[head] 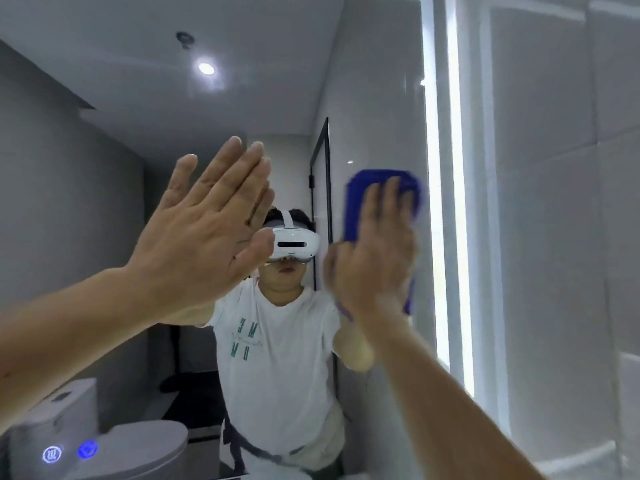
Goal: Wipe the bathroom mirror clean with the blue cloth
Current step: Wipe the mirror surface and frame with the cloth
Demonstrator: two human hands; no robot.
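wiping stroke at the right edge of the mirror

the blue rectangular cloth (363, 192) lies flat against the large wall-mounted bathroom mirror (104, 185), close to the glass's right border and just beside the vertical lit strip (441, 220). its long axis stands upright: blue shows above the fingertips and again below the heel of the palm. the right hand (374, 258) covers the cloth's middle, with fingers straight and spread, pressing it onto the glass without curling round it. motion blur softens this hand, so finer contact cannot be told. the left hand (204, 233) is also flat, fingers straight and close together, palm toward the glass at about the same height. whether it touches the surface cannot be confirmed. the two hands are well apart, with the left hand to the left of the cloth.

judgement: the cloth sits at the mirror's far right limit, and beyond it is the pale glossy tiled wall (554, 254). the glass left to cover lies leftward, above and below. only the right hand is on the cloth, so a coming stroke would run left or vertically. the left hand stands in the leftward path and would need to shift.
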